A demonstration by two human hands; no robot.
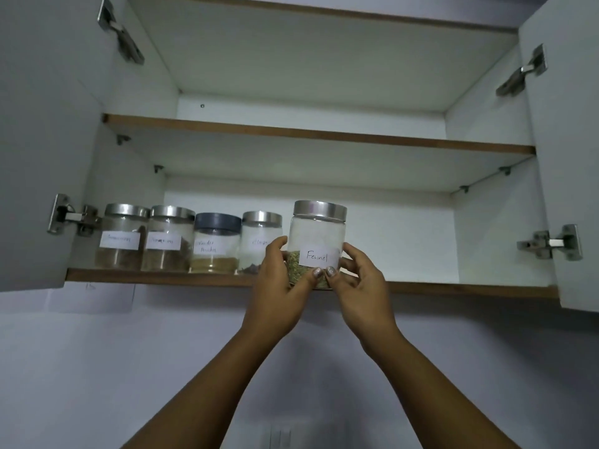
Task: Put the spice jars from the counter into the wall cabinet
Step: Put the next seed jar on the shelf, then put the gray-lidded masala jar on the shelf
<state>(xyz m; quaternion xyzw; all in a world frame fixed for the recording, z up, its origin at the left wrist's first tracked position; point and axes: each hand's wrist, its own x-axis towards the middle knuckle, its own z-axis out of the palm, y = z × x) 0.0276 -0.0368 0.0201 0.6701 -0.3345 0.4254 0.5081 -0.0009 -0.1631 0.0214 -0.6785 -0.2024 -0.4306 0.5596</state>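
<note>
Jars on the lower shelf (155, 276) of the wall cabinet (486, 241)

A row of four jars (181, 244) stands at the shelf's left. Just right of it, at the front edge, is the Fennel jar (319, 234), between the left hand (278, 293) and the right hand (359, 286). The upper shelf (324, 132) lies above.

We are reading "Fennel", handwritten on the white label (318, 257) of the front jar (316, 230). On the neighbouring jar (259, 236) we are making out only "Clo", with the rest covered. The writing on the dark-lidded jar (215, 243), the leftmost jar (120, 228) and the second jar (166, 229) is proving too blurred to read.
</note>
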